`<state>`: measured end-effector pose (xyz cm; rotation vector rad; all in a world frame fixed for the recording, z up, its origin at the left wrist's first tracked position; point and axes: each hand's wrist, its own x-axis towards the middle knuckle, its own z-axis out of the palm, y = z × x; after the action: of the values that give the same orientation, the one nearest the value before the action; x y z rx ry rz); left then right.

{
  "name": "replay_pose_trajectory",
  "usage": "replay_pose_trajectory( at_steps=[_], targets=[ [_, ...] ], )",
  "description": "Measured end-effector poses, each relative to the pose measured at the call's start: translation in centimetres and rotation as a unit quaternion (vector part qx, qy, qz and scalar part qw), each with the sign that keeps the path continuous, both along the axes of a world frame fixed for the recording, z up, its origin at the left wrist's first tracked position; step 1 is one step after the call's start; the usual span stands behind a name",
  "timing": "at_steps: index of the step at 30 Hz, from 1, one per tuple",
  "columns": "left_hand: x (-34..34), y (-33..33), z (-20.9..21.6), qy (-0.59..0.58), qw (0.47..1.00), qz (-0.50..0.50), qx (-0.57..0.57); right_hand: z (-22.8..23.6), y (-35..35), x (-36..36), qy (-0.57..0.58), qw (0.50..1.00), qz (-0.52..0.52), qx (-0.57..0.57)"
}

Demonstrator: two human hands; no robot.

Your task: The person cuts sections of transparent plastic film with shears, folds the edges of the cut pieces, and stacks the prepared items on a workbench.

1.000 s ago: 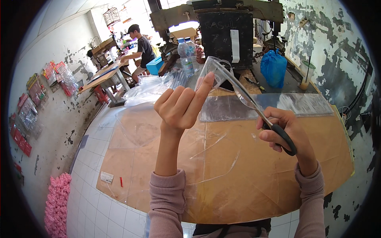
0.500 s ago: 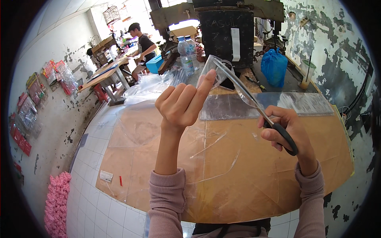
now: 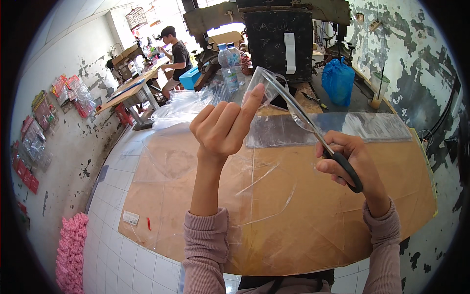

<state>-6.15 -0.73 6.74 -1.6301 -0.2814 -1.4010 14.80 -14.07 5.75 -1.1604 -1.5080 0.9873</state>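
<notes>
Held up over the work table is a small piece of clear plastic (image 3: 270,95), bent and partly see-through. My left hand (image 3: 221,125) is closed on it, the index finger stretched along its side and the other fingers curled in. A pair of scissors (image 3: 307,119) with black handles is in my right hand (image 3: 360,160), its fingers and thumb around the grips. The blades point up and left, their tips by the plastic's upper edge. A curved strip of plastic hangs beside the blades. Whether the blades are fully closed is hard to see.
A brown-covered table (image 3: 313,206) bears thin clear offcuts and clear sheets (image 3: 338,130) at its far edge. Beyond stand water bottles (image 3: 228,66), a blue plastic bag (image 3: 338,83) and a black machine panel (image 3: 264,49). Another person (image 3: 179,56) works at a far-left table.
Both my hands have shifted slightly left, with the scissors and plastic. The person at the back has straightened and raised a hand.
</notes>
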Motion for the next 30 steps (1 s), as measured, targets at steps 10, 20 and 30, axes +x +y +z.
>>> replay_pose_trajectory(
  at_steps=[10, 20, 30],
  targets=[
    [-0.2, 0.2, 0.1, -0.003, 1.0, -0.005, 0.003, -0.2, 0.1, -0.1, -0.012, 1.0, -0.007, 0.009],
    [-0.4, 0.7, 0.6, -0.005, 0.999, -0.024, 0.026, 1.1, -0.6, 1.9, -0.074, 0.996, -0.043, 0.022],
    [-10.1, 5.3, 0.4, -0.248, 0.916, 0.084, -0.305, -0.7, -10.1, 12.7, -0.512, 0.84, 0.042, -0.176]
  ],
)
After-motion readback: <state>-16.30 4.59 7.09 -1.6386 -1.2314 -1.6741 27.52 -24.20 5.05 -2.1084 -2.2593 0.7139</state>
